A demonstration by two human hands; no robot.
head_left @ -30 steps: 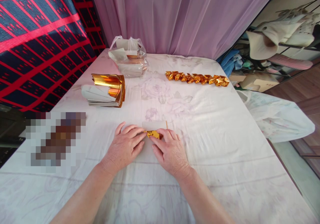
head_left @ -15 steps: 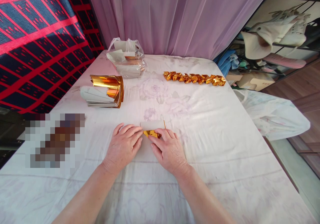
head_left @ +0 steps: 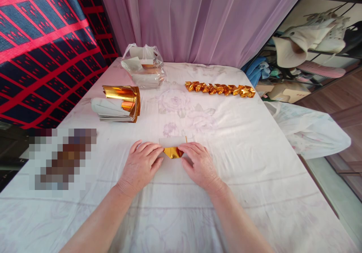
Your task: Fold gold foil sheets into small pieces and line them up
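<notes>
A small sheet of gold foil paper (head_left: 173, 152) lies partly folded on the tablecloth between my hands. Its near side shows shiny gold with slanted lower corners, and its far part shows the white backing. My left hand (head_left: 140, 165) rests with fingers stretched out, their tips touching the paper's left end. At the right end, my right hand (head_left: 201, 166) lays its fingertips on the folded edge, thumb apart from the fingers. Neither hand is closed round the paper.
A curved stack of gold foil paper (head_left: 118, 104) stands at the left, with a clear plastic bag (head_left: 144, 70) of more sheets behind it. A row of folded gold pieces (head_left: 219, 88) lies at the back right. A blurred-out item (head_left: 63, 158) is at left.
My right hand has slid a little to the right along the paper, uncovering more of the gold fold, which now looks flatter. My left hand has barely moved.
</notes>
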